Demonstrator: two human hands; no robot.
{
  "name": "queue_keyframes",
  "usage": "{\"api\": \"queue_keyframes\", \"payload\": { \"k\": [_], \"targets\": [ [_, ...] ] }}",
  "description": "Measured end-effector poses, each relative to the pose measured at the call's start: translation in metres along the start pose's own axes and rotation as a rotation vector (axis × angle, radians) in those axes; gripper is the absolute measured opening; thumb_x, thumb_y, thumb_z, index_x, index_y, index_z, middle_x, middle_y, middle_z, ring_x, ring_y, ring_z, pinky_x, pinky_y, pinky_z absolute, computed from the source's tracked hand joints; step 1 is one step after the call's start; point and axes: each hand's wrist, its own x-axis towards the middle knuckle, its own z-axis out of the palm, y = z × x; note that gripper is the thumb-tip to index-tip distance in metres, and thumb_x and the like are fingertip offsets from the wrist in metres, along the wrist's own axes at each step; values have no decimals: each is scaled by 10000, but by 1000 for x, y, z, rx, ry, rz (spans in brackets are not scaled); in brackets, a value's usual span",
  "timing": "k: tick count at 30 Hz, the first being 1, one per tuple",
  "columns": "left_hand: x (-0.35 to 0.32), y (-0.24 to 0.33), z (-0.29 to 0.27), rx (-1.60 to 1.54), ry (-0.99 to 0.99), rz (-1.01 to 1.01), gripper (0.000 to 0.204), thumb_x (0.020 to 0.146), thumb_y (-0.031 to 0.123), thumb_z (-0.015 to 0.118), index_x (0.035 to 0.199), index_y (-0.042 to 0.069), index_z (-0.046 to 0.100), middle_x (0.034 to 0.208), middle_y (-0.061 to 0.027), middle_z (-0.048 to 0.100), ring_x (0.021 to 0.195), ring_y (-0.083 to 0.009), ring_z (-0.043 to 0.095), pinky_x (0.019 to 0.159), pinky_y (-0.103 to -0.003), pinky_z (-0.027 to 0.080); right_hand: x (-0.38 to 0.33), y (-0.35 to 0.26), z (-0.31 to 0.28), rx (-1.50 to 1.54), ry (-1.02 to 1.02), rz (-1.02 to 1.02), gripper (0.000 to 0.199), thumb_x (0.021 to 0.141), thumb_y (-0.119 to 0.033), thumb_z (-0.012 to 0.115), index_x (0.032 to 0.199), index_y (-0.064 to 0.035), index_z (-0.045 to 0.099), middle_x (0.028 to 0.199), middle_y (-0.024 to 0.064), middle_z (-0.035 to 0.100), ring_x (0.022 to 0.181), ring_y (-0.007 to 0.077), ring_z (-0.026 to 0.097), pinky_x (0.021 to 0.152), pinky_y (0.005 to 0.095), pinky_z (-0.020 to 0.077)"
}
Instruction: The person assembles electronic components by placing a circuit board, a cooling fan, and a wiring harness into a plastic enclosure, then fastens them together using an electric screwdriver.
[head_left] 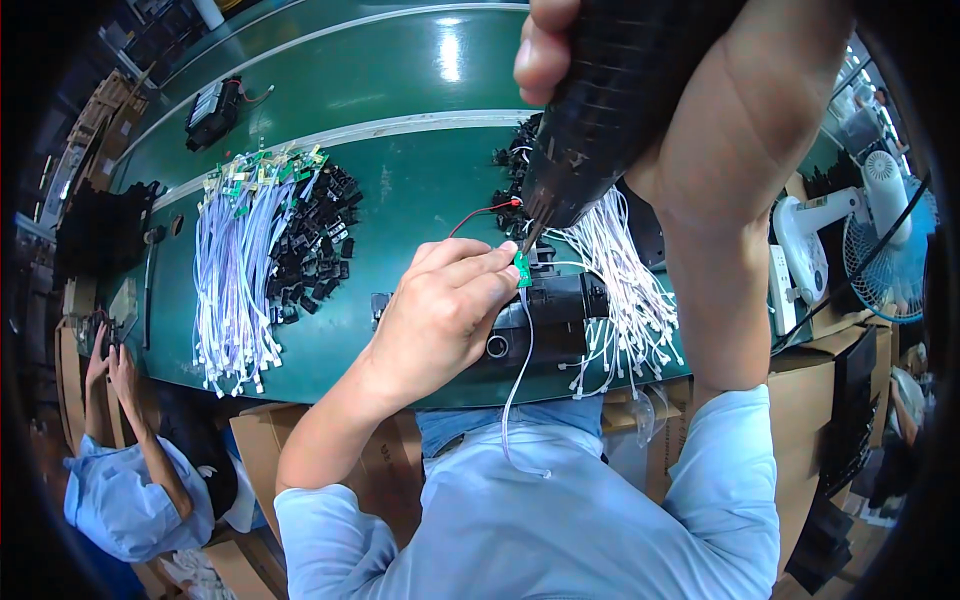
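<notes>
My right hand (735,120) is wrapped round a black electric screwdriver (610,115), held tilted, its bit pointing down at a small green circuit board (524,270). Thumb and fingers of my left hand (440,305) close on the edge of that board. A thin white cable (515,400) hangs from the board toward my lap. Beneath lies a black plastic housing (560,305) at the bench's near edge, partly covered by my left hand. A red wire (478,212) curves up beside the bit. Whether the bit touches a screw is too small to tell.
White cables with connectors (625,290) lie right of the housing. Left are bundled cables with green boards (235,270) and a heap of black plastic parts (315,235). Another black housing (213,112) sits farther back. A fan (885,250) stands right; a co-worker (140,490) works at far left.
</notes>
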Motion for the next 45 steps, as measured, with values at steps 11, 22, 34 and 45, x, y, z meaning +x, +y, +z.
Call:
{"api": "queue_keyframes", "payload": {
  "k": [11, 22, 34, 45],
  "targets": [
    [-6, 5, 0, 8, 25, 3, 175, 723, -3, 704, 894, -2, 668, 967, -139, 698, 907, -310, 639, 796, -379, 492, -4, -4, 11, -30, -53, 12, 858, 810, -807, 351, 921, 15, 567, 636, 88, 606, 442, 151, 595, 388, 275, 530],
    [-5, 7, -1, 1, 26, 44, 182, 717, -18, 693, 895, 3, 666, 964, -138, 698, 894, -314, 643, 781, -380, 487, -2, -11, 19, -72, -97, -15, 869, 799, -819, 353, 925, 15, 562, 649, 91, 610, 451, 148, 597, 394, 275, 532],
    [-3, 21, -23, -158, -97, -288, 699, 735, -6, 719, 1364, 29, 417, 1033, -206, 679, 1026, -367, 635, 899, -389, 490, 27, 5, -136, 239, 555, 15, 814, 823, -769, 390, 1032, 11, 492, 757, 84, 531, 636, 194, 545, 631, 325, 500],
    [11, 13, -47, 42, -419, -163, 1263, 599, 430, 845, 1513, 65, 54, 1164, -208, 625, 1082, -362, 542, 960, -416, 375, -6, 67, -231, -398, 930, -72, 409, 947, -234, 589, 1256, 9, 476, 1025, 83, 633, 835, 156, 584, 781, 301, 457]
  ]
}}
